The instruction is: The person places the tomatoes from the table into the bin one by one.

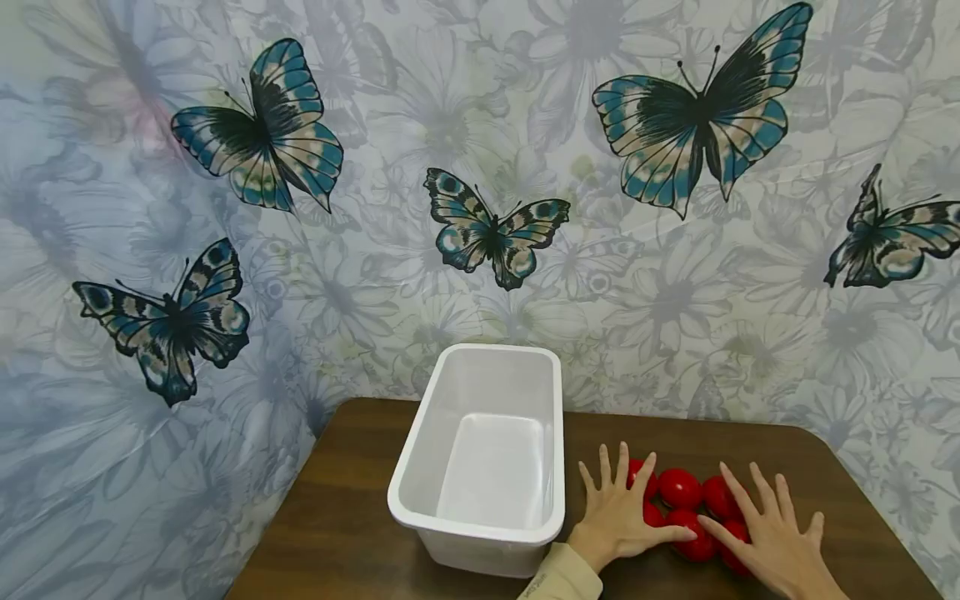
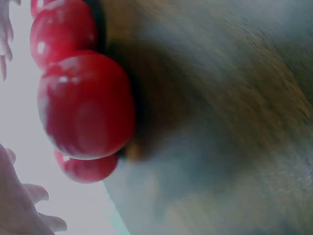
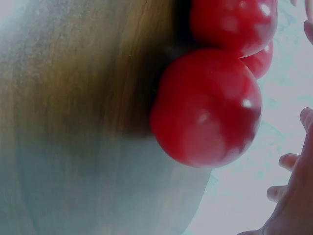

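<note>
Several shiny, smooth red round fruits, tomato-like, lie bunched together on the right part of the table; one sits in the front middle (image 1: pixel 692 542) and another red fruit (image 1: pixel 680 488) behind it. My left hand (image 1: pixel 617 515) spreads its fingers over the left side of the bunch, thumb overlapping the front fruit in the head view. On the other side my right hand (image 1: pixel 783 542) is spread too, partly covering the right-hand fruits. Each wrist view shows a large red fruit (image 2: pixel 87 105) close by, with straight fingers above the table. Neither hand grips anything.
A deep white plastic bin (image 1: pixel 480 529) with nothing in it stands left of my left hand. The brown wooden table (image 1: pixel 337 508) has rounded back corners and meets a wall covering (image 1: pixel 390 275) printed with flowers and butterflies.
</note>
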Tool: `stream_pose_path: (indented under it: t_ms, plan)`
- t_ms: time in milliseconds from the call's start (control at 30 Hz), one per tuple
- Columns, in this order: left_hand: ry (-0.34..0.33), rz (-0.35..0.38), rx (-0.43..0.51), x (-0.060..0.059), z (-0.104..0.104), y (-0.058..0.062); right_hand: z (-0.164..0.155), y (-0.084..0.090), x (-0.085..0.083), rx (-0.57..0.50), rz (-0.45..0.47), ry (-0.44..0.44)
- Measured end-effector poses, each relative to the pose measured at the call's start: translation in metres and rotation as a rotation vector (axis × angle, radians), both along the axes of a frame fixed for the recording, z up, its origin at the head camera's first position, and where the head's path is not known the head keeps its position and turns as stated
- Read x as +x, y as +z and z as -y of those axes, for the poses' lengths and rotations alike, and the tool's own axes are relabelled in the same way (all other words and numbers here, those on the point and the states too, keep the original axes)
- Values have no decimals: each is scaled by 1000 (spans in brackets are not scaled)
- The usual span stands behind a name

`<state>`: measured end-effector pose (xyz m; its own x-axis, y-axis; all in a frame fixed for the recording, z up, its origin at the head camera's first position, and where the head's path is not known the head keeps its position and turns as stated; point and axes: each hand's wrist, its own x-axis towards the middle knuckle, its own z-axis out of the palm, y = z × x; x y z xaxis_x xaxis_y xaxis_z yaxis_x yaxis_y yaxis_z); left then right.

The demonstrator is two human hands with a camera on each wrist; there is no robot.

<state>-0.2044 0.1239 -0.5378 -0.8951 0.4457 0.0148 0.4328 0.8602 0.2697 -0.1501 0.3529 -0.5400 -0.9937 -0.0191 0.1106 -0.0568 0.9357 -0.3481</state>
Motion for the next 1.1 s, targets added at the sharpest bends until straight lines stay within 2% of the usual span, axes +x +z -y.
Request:
stream_pose_path:
  t_ms: [133,267,433,567,700,800,933,1100]
  plan:
    - [-26,-43,-21,9,0,14,1,-1,3,-6,2,3]
    - [-95,-87,-18,22,-2,35,2,-1,5,-8,8,8]
    - [-214,-174,-6,41,0,72,4,1,6,-18,39,16]
    - [-281,-215,42,53,14,110,4,0,7,-31,58,24]
    - [-321,-219,152,60,49,146,6,0,5,-47,65,25]
    - [-307,-223,279,63,87,161,10,-1,2,-46,78,14]
    - [-213,-214,465,66,145,166,16,-1,-2,-38,82,-1]
    - [-42,-242,610,68,214,159,24,1,-6,-36,73,4]
